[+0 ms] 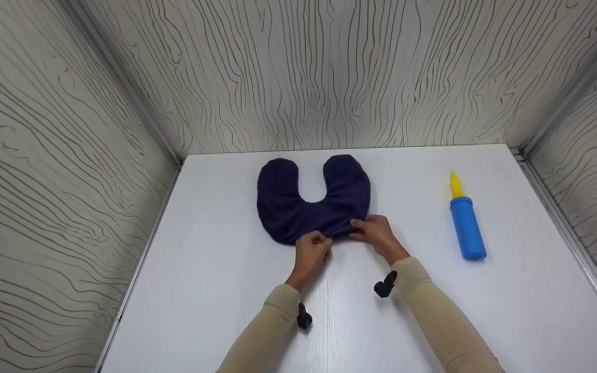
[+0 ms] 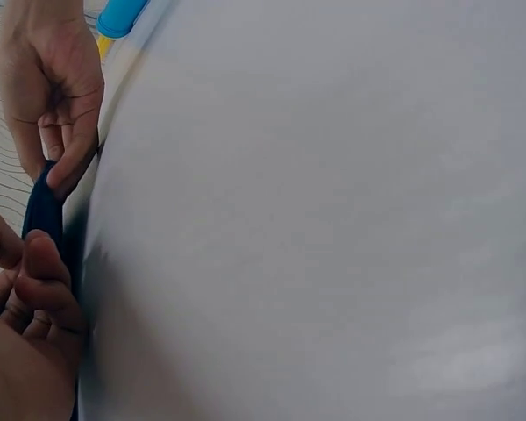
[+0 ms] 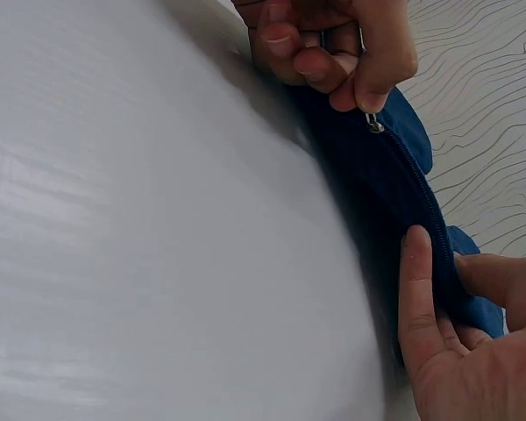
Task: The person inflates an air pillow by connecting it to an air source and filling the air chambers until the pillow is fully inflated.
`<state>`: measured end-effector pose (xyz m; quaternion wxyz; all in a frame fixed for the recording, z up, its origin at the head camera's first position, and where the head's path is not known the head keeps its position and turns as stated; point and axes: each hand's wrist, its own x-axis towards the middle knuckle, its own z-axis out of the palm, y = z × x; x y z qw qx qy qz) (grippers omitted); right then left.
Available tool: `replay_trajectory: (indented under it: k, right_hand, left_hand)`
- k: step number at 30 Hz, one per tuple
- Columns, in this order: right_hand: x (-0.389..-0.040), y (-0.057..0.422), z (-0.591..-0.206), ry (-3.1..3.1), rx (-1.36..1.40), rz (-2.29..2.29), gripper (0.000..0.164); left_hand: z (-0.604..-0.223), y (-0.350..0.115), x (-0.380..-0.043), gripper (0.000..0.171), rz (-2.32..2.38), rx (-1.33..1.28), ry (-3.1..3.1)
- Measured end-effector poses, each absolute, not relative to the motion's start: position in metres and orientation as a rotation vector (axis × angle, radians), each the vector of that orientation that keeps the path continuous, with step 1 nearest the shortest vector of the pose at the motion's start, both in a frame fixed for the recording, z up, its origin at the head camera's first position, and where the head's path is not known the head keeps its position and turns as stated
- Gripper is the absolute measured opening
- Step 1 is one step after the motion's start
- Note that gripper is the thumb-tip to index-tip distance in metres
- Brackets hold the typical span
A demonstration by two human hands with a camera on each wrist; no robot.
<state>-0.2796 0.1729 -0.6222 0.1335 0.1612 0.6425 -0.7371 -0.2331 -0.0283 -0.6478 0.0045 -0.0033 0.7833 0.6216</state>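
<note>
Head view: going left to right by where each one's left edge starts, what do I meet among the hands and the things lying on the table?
Navy U-shaped neck pillow → left hand → right hand → blue hand pump with yellow nozzle.

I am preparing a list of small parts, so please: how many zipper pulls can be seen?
1: the metal zipper pull, pinched by the left hand at the near edge of the navy neck pillow. Another may be hidden.
</note>
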Motion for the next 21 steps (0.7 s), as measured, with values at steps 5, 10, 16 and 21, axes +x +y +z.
replay_trajectory:
  k: [5,10,16,21]
  right_hand:
    - [-0.28,0.174,-0.62,1.844,0.453,-2.155,0.027]
    - [-0.28,0.174,-0.618,1.823,0.446,-2.172,0.027]
    - [-0.28,0.174,-0.617,1.811,0.436,-2.175,0.025]
    - [-0.28,0.174,-0.617,1.828,0.435,-2.168,0.02]
  left_hand:
    - [-0.649,-0.041,-0.234,0.018,1.964,0.009,2.428]
    - [-0.65,-0.051,-0.235,0.016,1.978,-0.005,2.424]
    - [-0.647,-0.055,-0.237,0.015,1.972,0.006,2.447]
    - [-0.647,-0.056,-0.239,0.016,1.96,0.007,2.479]
